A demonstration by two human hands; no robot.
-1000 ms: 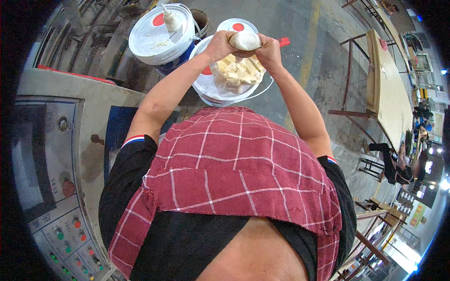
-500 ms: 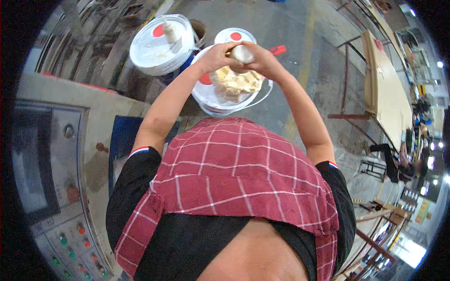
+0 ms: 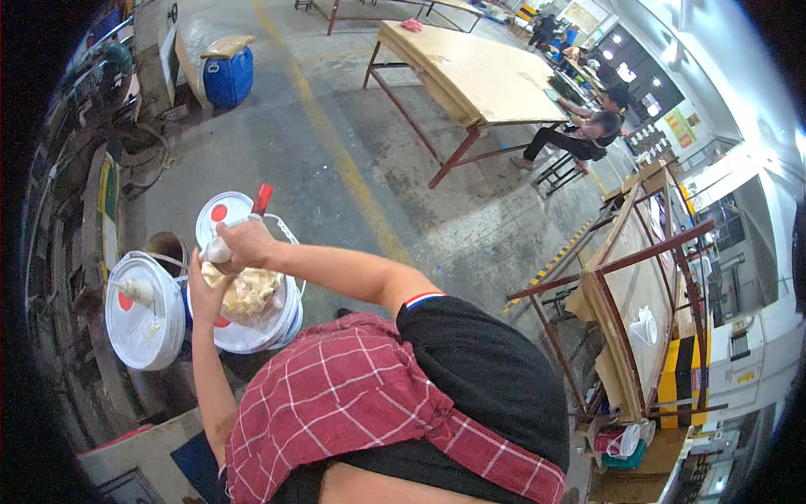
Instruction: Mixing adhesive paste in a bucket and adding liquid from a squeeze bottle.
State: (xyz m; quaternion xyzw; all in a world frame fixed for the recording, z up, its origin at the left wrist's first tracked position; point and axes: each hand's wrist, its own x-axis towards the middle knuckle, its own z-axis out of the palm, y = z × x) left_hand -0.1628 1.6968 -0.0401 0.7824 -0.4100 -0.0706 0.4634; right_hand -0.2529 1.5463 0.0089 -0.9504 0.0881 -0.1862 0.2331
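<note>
A white bottle (image 3: 217,250), its rounded end showing, is held over the buckets. My right hand (image 3: 248,243) is closed round its right side. My left hand (image 3: 206,281) wraps it from the left, with part of the grip hidden. Just below my hands, a clear plastic bag of pale yellow pieces (image 3: 253,296) lies on a white bucket (image 3: 290,323). A red-handled tool (image 3: 263,200) sticks up beyond my right hand. To the left, a white squeeze bottle (image 3: 137,291) rests on the lid of another bucket (image 3: 138,336).
A further white bucket lid with a red spot (image 3: 220,210) is behind my hands. A blue barrel (image 3: 228,77) stands farther off. Toward the right are a wooden-topped table (image 3: 470,71), a seated person (image 3: 588,139) and a metal-framed rack (image 3: 604,336).
My view has swung to the right, so the buckets and hands now appear lower left. The control panel has mostly left the view. Both hands still hold the white bottle.
</note>
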